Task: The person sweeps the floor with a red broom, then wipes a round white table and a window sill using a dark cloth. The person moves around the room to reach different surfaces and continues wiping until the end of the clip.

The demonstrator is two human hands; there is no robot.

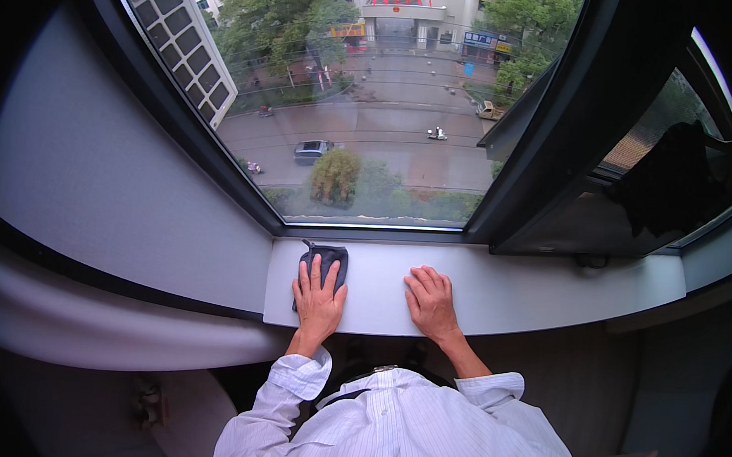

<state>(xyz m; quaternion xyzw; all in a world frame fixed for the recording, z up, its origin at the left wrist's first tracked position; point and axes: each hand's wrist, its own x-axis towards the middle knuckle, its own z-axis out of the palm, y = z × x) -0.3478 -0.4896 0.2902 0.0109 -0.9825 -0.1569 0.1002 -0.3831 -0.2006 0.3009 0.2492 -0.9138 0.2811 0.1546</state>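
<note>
My left hand lies flat, with fingers spread, on a folded dark grey cloth. The cloth rests at the left end of a white windowsill, and a loop or tag sticks out from its upper left corner. Part of the cloth is hidden under my palm. Farther right on the same sill rests my right hand, its fingers loosely bent and nothing visible in it. Bare sill surface separates the two hands.
Beyond the sill stands a dark-framed window overlooking a street. A grey panel rises at the left. At the right are a dark window sash and a black object partly lost in shadow. A pale curved edge runs lower left.
</note>
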